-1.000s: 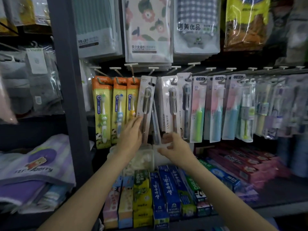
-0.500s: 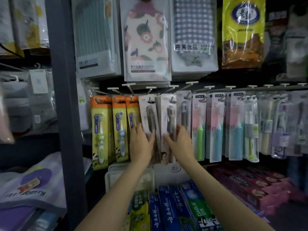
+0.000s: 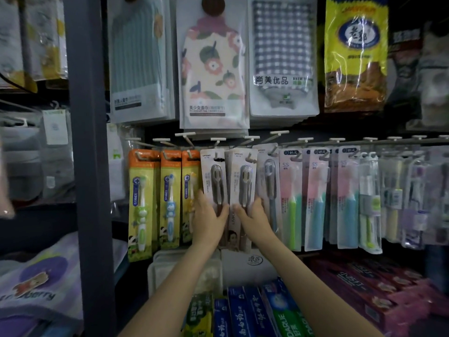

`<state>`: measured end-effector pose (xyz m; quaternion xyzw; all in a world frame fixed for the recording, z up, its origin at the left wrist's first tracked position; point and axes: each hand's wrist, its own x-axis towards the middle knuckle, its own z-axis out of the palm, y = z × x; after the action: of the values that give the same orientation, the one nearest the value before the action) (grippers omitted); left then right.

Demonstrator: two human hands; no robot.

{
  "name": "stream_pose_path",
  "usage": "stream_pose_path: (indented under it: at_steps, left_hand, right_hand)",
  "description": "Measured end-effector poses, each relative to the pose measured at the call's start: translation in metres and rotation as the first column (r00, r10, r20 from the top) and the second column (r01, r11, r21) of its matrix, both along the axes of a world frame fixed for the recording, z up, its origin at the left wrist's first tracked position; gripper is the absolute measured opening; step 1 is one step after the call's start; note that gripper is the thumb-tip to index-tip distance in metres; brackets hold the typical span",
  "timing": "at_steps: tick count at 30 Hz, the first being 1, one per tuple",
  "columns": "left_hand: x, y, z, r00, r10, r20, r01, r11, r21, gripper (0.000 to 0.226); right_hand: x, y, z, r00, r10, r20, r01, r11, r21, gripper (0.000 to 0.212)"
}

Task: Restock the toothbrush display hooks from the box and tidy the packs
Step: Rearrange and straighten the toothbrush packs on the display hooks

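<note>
both hands are up at a row of toothbrush packs hanging from white hooks (image 3: 245,139). the left hand (image 3: 209,218) grips the lower half of a white pack (image 3: 213,176) with a dark brush in it, thumb curled over the front and fingers behind its left edge. the right hand (image 3: 254,216) holds the neighbouring white pack (image 3: 243,177) the same way, thumb on the front near its lower part and fingers round its right edge. the two packs hang side by side, their edges touching or overlapping slightly, both roughly upright. just left of them hang three orange and yellow children's brush packs (image 3: 167,198). to the right hang a grey pack (image 3: 268,181) and then pink packs (image 3: 315,198) with green and blue handles. bagged towels (image 3: 213,66) hang above the hooks. below, toothpaste boxes (image 3: 243,310) lie on a shelf, and a white tub (image 3: 245,266) stands behind them. a dark upright post (image 3: 90,154) runs down the left side.
</note>
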<state>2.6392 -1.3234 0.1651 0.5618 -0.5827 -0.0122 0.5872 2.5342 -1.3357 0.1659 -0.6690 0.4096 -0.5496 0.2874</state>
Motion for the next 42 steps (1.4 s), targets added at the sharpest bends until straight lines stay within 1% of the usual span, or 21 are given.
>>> stream_pose_path:
  at_steps: [2,4,7,9,11,13,15,16,20,23,26,28,30,32,34,37,39,42]
  left_hand:
    - [0.000,-0.002,-0.003,1.000,0.020,-0.021,-0.020,1.000,-0.021,0.064]
    - [0.001,-0.001,-0.005,0.999,0.013,-0.032,-0.015,0.999,-0.045,0.063]
    - [0.000,0.002,-0.007,0.993,-0.106,-0.058,0.102,0.992,-0.076,0.054]
    - [0.001,0.004,-0.006,0.988,-0.137,-0.065,0.133,0.989,-0.065,0.052]
    - [0.004,0.004,-0.006,0.984,-0.159,-0.086,0.154,0.986,-0.056,0.060]
    - [0.007,0.010,-0.004,0.970,-0.225,-0.088,0.222,0.974,-0.037,0.071]
    - [0.010,0.017,-0.005,0.956,-0.284,-0.079,0.284,0.959,-0.010,0.078]
    - [0.012,0.019,-0.006,0.955,-0.288,-0.074,0.289,0.957,0.001,0.079]
    - [0.017,0.027,-0.011,0.961,-0.275,-0.020,0.274,0.961,-0.026,0.079]
    - [0.016,0.031,-0.012,0.960,-0.277,-0.029,0.276,0.960,-0.036,0.079]
    - [0.014,0.031,-0.009,0.970,-0.243,-0.008,0.243,0.969,-0.039,0.085]
    - [0.011,0.032,-0.009,0.975,-0.223,-0.019,0.221,0.973,-0.063,0.090]
    - [0.010,0.034,-0.012,0.978,-0.208,-0.012,0.207,0.975,-0.078,0.093]
    - [0.009,0.035,-0.015,0.980,-0.197,0.004,0.196,0.977,-0.084,0.091]
    - [0.009,0.035,-0.015,0.982,-0.188,0.013,0.189,0.978,-0.088,0.087]
    - [0.007,0.034,-0.008,0.989,-0.150,0.015,0.151,0.983,-0.106,0.084]
    - [0.007,0.033,0.002,0.994,-0.101,0.027,0.104,0.983,-0.152,0.083]
    - [0.004,0.033,0.020,0.999,-0.024,0.047,0.034,0.975,-0.220,0.080]
  right_hand:
    - [0.000,-0.002,-0.002,0.999,0.025,0.030,-0.025,1.000,0.003,0.042]
    - [-0.004,-0.001,-0.003,0.994,0.090,0.066,-0.091,0.996,0.011,0.045]
    - [-0.010,0.004,-0.005,0.982,0.170,0.077,-0.173,0.984,0.033,0.050]
    - [-0.013,0.005,-0.007,0.982,0.173,0.073,-0.176,0.984,0.036,0.060]
    - [-0.016,0.007,-0.007,0.985,0.164,0.061,-0.166,0.986,0.029,0.073]
    - [-0.019,0.013,-0.005,0.984,0.176,0.039,-0.176,0.984,-0.017,0.080]
    - [-0.024,0.018,-0.004,0.982,0.189,0.017,-0.188,0.981,-0.057,0.082]
    - [-0.027,0.019,-0.003,0.980,0.198,0.022,-0.196,0.979,-0.061,0.082]
    - [-0.032,0.024,0.000,0.974,0.224,0.043,-0.223,0.974,-0.028,0.080]
    - [-0.031,0.026,0.000,0.973,0.224,0.055,-0.223,0.975,-0.016,0.080]
    - [-0.029,0.027,-0.002,0.970,0.227,0.083,-0.225,0.974,-0.025,0.081]
    - [-0.030,0.029,-0.004,0.973,0.215,0.085,-0.213,0.977,-0.032,0.082]
    - [-0.031,0.033,-0.007,0.980,0.196,0.046,-0.194,0.980,-0.043,0.082]
    - [-0.033,0.032,-0.011,0.991,0.127,-0.039,-0.129,0.990,-0.049,0.083]
    - [-0.033,0.031,-0.012,0.988,0.036,-0.151,-0.051,0.994,-0.092,0.085]
    - [-0.032,0.030,-0.005,0.969,-0.058,-0.241,0.021,0.988,-0.150,0.086]
    - [-0.032,0.032,0.006,0.958,-0.135,-0.253,0.077,0.970,-0.229,0.082]
    - [-0.030,0.035,0.028,0.958,-0.181,-0.223,0.097,0.934,-0.343,0.076]
